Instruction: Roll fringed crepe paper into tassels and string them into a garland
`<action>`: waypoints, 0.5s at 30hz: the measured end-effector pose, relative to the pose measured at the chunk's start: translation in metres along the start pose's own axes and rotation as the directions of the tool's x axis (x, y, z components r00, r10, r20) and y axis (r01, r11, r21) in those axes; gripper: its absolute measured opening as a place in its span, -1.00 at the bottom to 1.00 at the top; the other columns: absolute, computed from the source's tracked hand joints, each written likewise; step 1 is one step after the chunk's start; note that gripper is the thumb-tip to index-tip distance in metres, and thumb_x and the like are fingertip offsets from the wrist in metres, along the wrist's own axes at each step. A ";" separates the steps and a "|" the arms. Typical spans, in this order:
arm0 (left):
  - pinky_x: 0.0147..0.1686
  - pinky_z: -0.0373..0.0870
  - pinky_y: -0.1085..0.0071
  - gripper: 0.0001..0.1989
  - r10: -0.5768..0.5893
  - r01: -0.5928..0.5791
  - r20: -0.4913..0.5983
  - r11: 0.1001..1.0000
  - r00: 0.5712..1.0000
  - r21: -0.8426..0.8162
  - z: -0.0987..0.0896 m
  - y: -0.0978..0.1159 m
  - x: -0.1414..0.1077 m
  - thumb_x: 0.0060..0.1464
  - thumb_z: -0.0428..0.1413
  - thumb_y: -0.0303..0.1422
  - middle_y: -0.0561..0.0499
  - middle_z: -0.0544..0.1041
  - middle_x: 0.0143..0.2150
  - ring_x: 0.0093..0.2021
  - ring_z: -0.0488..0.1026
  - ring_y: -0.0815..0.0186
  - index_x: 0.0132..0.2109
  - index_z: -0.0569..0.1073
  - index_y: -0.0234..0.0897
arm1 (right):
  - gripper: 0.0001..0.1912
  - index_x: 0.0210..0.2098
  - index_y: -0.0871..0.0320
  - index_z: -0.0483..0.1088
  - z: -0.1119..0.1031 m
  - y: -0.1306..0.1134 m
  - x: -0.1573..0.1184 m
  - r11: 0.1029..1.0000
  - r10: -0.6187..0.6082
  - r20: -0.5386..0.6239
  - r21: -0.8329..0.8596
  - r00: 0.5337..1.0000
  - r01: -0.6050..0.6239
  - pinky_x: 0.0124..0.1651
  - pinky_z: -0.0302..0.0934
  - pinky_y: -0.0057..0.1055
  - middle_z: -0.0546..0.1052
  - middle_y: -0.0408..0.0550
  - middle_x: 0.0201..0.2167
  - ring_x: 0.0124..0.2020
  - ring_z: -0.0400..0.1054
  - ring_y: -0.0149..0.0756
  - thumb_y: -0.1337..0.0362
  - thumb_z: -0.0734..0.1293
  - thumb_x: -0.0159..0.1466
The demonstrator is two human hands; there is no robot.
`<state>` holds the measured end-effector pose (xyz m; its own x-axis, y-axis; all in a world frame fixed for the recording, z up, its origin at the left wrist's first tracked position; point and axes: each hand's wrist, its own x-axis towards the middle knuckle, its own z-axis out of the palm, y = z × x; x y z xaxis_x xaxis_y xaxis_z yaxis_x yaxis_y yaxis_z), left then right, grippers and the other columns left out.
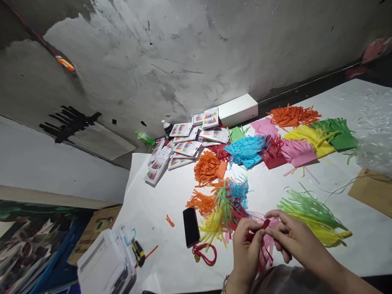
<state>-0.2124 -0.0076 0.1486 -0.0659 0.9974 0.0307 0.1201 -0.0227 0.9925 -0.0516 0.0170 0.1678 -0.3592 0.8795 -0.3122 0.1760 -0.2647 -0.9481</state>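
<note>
My left hand (247,245) is closed, pinching a dark red paper tassel (266,223) between thumb and fingers. The thumb and forefinger of my right hand (289,234) close on the tassel's top end, with the other fingers curled below. Red and pink strips hang beneath my hands, partly hidden by them. Just beyond my left hand lies a loose pile of fringed tassels, with yellow (212,224), light green (224,202) and orange (202,202) ones. To the right of my right hand rest a green tassel (312,208) and a yellow tassel (321,232).
Folded fringed paper bundles (248,150) in several colours line the back of the white-covered table (165,241). Printed packs (186,149) are heaped beside a white box (239,109). A phone (191,227) with a red cord, a yellow cutter (138,253) and clear plastic (375,139) lie around.
</note>
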 end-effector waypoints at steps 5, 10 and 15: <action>-0.24 0.35 0.36 -0.95 0.135 -0.140 0.078 0.988 0.988 0.066 -0.004 0.002 0.000 0.17 0.18 -0.39 -0.05 0.52 -0.32 -0.25 0.45 0.24 -0.26 0.55 -0.21 | -0.52 -0.02 0.13 0.26 0.003 0.010 0.001 0.960 0.034 0.125 0.271 0.992 -0.067 -0.64 0.11 -0.54 0.38 -0.33 -0.64 -0.73 0.28 -0.44 -0.09 0.32 0.25; -0.20 0.35 0.34 -0.93 0.097 -0.104 0.097 0.992 0.991 0.067 -0.005 0.001 -0.002 0.20 0.15 -0.36 -0.05 0.52 -0.29 -0.22 0.44 0.23 -0.23 0.54 -0.21 | -0.52 -0.07 0.16 0.32 0.001 0.017 0.003 0.963 -0.003 0.062 0.268 0.998 -0.014 -0.61 0.12 -0.54 0.36 -0.31 -0.62 -0.69 0.26 -0.46 -0.10 0.34 0.26; -0.23 0.33 0.35 -0.89 0.036 -0.038 0.123 0.999 0.992 0.009 -0.002 -0.003 -0.007 0.19 0.16 -0.30 -0.04 0.51 -0.31 -0.26 0.44 0.24 -0.26 0.53 -0.23 | -0.47 -0.11 0.18 0.35 -0.004 0.015 0.003 0.951 0.011 0.127 0.305 0.992 -0.050 -0.63 0.10 -0.53 0.36 -0.30 -0.66 -0.73 0.21 -0.47 -0.16 0.35 0.22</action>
<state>-0.2148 -0.0143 0.1458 0.0614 0.9968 0.0519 0.1315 -0.0596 0.9895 -0.0468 0.0171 0.1530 -0.4702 0.8193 -0.3281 -0.0947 -0.4165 -0.9042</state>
